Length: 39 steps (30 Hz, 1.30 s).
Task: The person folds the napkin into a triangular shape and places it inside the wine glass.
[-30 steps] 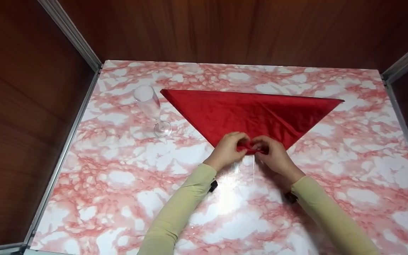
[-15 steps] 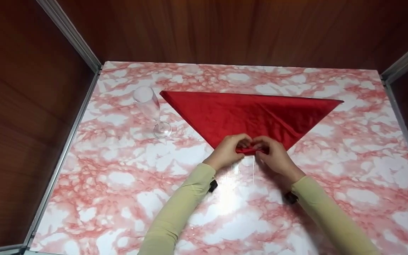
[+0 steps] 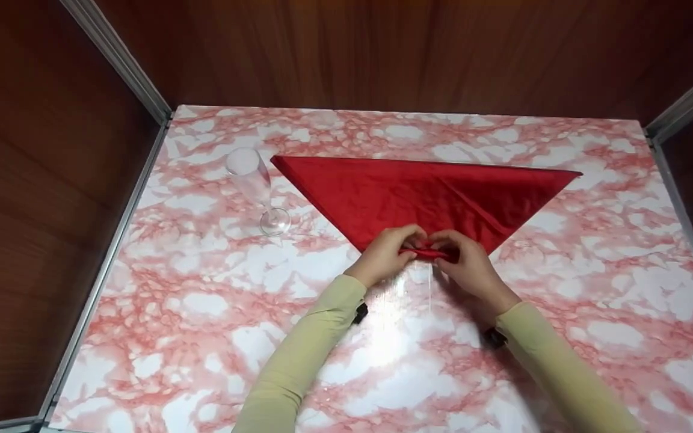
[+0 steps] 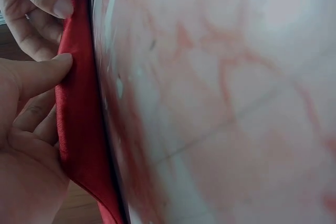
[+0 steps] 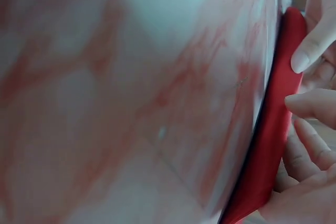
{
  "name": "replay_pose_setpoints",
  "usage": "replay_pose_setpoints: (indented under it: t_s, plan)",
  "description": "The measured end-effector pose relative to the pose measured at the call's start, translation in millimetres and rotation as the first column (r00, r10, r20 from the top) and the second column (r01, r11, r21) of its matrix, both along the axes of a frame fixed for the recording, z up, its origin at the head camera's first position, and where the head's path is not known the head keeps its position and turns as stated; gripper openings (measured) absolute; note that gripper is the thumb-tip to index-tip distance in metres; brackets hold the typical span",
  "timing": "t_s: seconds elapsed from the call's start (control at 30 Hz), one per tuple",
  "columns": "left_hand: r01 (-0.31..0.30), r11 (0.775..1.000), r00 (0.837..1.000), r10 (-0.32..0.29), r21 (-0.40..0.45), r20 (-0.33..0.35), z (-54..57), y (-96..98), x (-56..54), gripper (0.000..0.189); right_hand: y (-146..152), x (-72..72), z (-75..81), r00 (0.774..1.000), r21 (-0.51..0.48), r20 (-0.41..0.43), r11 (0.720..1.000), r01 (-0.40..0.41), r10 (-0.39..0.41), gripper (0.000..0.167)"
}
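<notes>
A red satin napkin (image 3: 376, 192) lies on the table as a wide shape, its long straight edge on the far side and its sides narrowing toward me. My left hand (image 3: 386, 254) and right hand (image 3: 470, 263) meet at its short near edge. Both pinch a rolled fold there between thumbs and curled fingers. In the left wrist view, the fold (image 4: 84, 108) runs past the left thumb. From the right wrist, the right thumb presses the same red roll (image 5: 273, 124). Part of the napkin beneath the hands is hidden.
A clear champagne flute (image 3: 254, 180) stands or lies left of the napkin; which, I cannot tell. The red-and-white marbled table (image 3: 202, 349) is bordered by brown wood panels (image 3: 382, 54) at the back and sides, with metal strips at the corners.
The near edge between my hands has gone from a loose, gaping fold to a tighter, smoother roll. Both hands stay almost in place, and the rest of the napkin and the flute lie as before.
</notes>
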<state>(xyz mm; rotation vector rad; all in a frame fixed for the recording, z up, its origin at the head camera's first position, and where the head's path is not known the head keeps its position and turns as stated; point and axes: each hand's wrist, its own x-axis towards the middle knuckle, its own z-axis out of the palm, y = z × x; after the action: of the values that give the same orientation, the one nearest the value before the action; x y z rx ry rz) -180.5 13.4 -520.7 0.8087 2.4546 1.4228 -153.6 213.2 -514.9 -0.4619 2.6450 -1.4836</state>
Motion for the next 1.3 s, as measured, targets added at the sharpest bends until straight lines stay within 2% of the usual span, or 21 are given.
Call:
replay_pose_setpoints:
  t_s: [0.2, 0.37, 0.8, 1.03, 1.3]
  plan:
    - [-0.011, 0.999, 1.000, 0.011, -0.032, -0.002, -1.5, -1.0, -3.5, 0.034, -1.9, 2.9, 2.1, 0.994, -0.026, -0.108, 1.000, -0.018, 0.015, 0.043]
    - [-0.006, 0.999, 1.000, 0.007, -0.053, 0.017, -0.9, -1.7, -7.2, 0.034, -3.6, 1.9, 1.8, 0.992, -0.005, -0.123, 1.000, -0.022, 0.021, 0.045]
    - [0.041, 0.999, 0.999, -0.041, -0.018, 0.012, 0.3, -2.2, -15.1, 0.032, -1.2, -7.2, 0.8, 0.999, 0.058, -0.037, 0.998, -0.018, 0.020, 0.044]
    - [0.024, 1.000, 0.999, -0.024, -0.019, 0.044, 2.8, -5.5, -17.6, 0.032, 1.2, -14.6, -0.7, 1.000, 0.094, -0.015, 0.995, -0.011, 0.013, 0.033]
    - [-0.003, 0.999, 0.998, 0.007, -0.046, 0.067, 4.4, -16.4, -20.0, 0.047, 5.8, -20.5, -0.7, 0.999, 0.095, 0.045, 0.995, -0.013, 0.008, 0.027]
